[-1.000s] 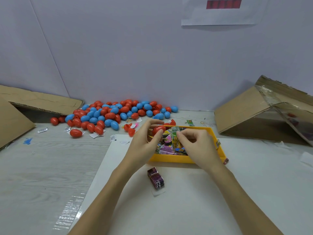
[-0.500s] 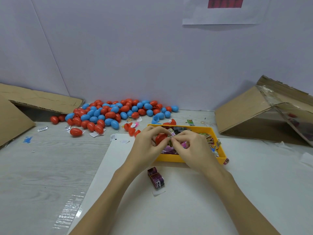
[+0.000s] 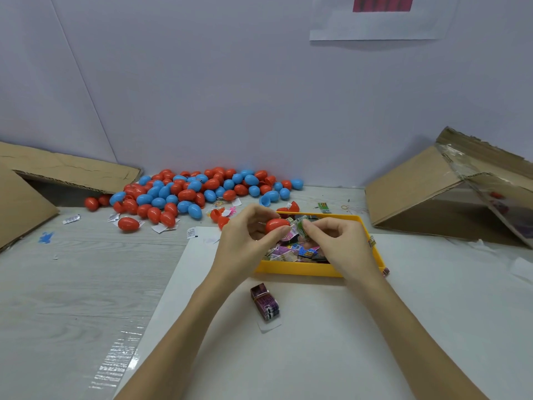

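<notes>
My left hand [image 3: 245, 241] grips a red plastic egg shell [image 3: 276, 225] over the near left part of a yellow tray [image 3: 300, 268]. My right hand [image 3: 337, 243] pinches a small green-and-white packet [image 3: 301, 225] right against the red shell. The tray holds several small colourful packets [image 3: 291, 251]. A dark purple packet [image 3: 265, 303] lies on the white sheet [image 3: 317, 342] in front of the tray.
A pile of red and blue plastic eggs [image 3: 187, 192] lies at the back left by the wall, with paper slips and loose egg halves near it. Cardboard boxes stand at the left [image 3: 23, 203] and right [image 3: 432, 192].
Both hands came together over the tray, then parted slightly. The red shell shows more fully in my left hand, and my right hand holds the green packet at its edge.
</notes>
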